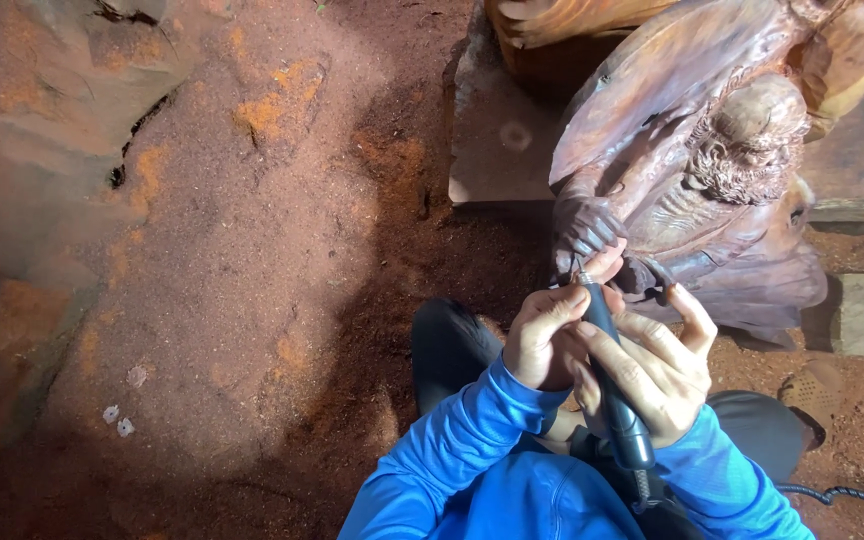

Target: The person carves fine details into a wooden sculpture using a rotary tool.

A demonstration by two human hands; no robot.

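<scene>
Evidently, both the left hand [544,338] and right hand [652,375] clenched the rotary tool [612,385], its tip at the wooden statue [697,180] standing on the sawdust floor [252,280]; a slip could have gouged the carved hand.

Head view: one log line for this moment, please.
left hand: steadies tool front | right hand: grips dark pen-shaped rotary tool | tip: at reddish-brown carved wooden figure | floor: red sawdust

Both hands grip a dark rotary carving handpiece [612,385]: left hand [544,335] near its tip, right hand [657,375] around the body. Tip apparently touches the brown wooden figure carving [692,170]. Red sawdust [252,250] covers the ground.
</scene>
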